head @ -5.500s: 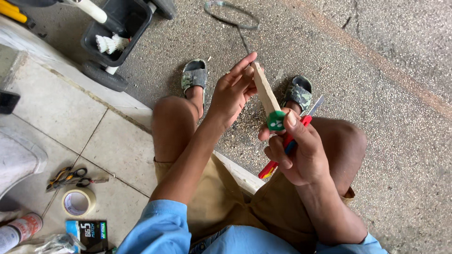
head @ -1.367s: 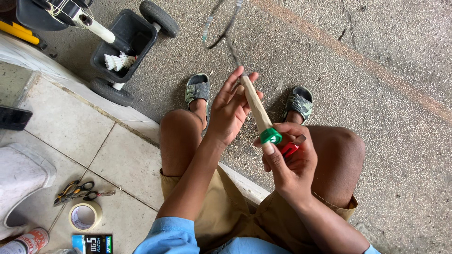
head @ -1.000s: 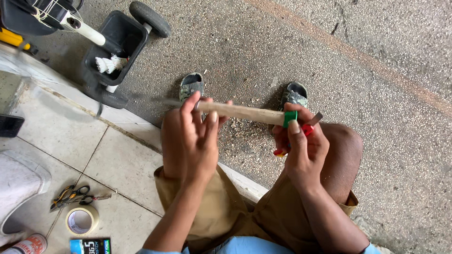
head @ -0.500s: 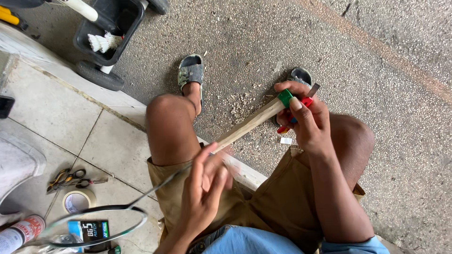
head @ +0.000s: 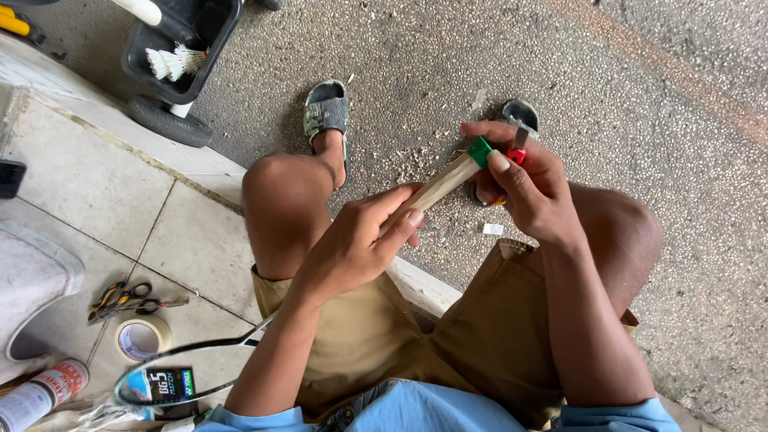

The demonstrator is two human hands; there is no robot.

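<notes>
The left hand [head: 352,252] reaches forward over the left knee, palm down, its grip closed around the lower part of a pale wooden handle [head: 442,184]. The right hand [head: 532,192] is raised above the right knee, its grip clamped on the handle's green-capped end [head: 480,150] together with a red-handled cutter [head: 516,154] whose blade juts beyond the fingers. The handle slants between the two grips, just above the shavings [head: 416,160] on the ground. Half a second ago the left hand lay back near the lap, open beside the shaft; it has now moved up and taken hold of the handle.
</notes>
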